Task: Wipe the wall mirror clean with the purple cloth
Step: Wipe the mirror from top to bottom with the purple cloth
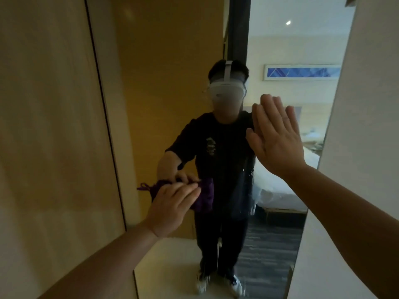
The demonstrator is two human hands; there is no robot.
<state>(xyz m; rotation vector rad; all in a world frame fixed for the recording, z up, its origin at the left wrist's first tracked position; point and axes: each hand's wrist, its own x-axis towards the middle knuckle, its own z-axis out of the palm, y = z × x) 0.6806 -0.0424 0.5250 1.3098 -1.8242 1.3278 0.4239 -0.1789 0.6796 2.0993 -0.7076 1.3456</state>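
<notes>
A tall wall mirror (168, 87) fills the middle of the head view, set between wooden panels. My left hand (172, 207) presses a bunched purple cloth (205, 196) flat against the glass at about waist height; part of the cloth is hidden behind my fingers. My right hand (276, 134) rests higher up on the right side of the mirror, palm flat on the glass, fingers together and pointing up, holding nothing. The glass reflects a person in dark clothes with a white headset.
A light wooden panel (49, 126) with a dark vertical seam stands left of the mirror. A pale wall (367, 104) borders the mirror's right edge. The reflection shows a bed, a framed picture and a dark striped carpet behind me.
</notes>
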